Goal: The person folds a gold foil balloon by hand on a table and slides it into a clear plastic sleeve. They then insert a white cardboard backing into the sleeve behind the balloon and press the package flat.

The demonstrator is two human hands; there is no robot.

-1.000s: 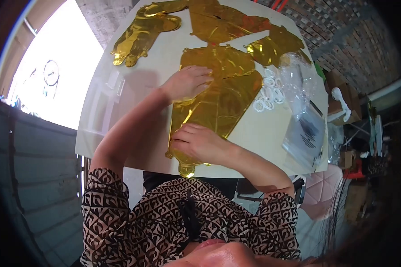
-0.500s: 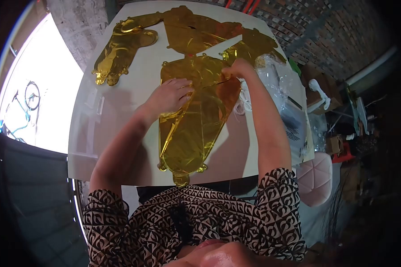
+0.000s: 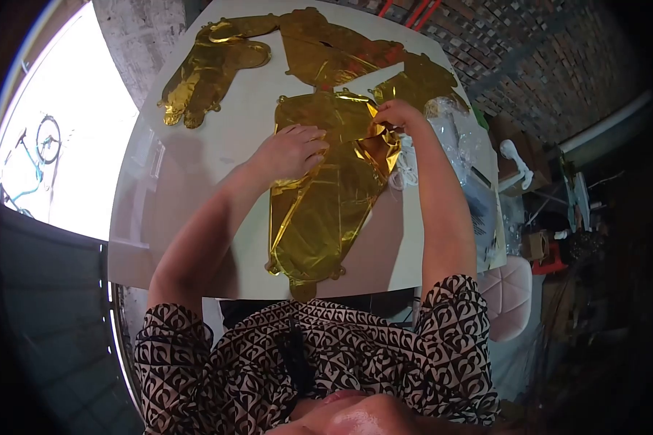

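Observation:
A flat gold foil balloon (image 3: 315, 225) lies on the white table before me, its narrow end toward my body. My left hand (image 3: 294, 152) rests on the balloon's left side, fingers stretched out over the foil. At the upper right edge, my right hand (image 3: 400, 116) pinches the foil and lifts it a little, so it creases and shines below the fingers. Beyond it lie joined gold foil pieces: a wide middle section (image 3: 334, 51), a hand-like piece (image 3: 199, 80) at the left and another foil piece (image 3: 421, 80) at the right.
Clear plastic packaging (image 3: 453, 130) and a white cord (image 3: 401, 170) lie right of the balloon on the table (image 3: 189, 217). A pink-beige chair (image 3: 509, 297) stands at the right. Behind the table rises a brick wall (image 3: 515, 51); a bicycle (image 3: 36, 167) shows through the opening at left.
My right hand has pulled the foil edge up and outward, and the right side is now crumpled. My left hand stays on the foil. The view has shifted slightly.

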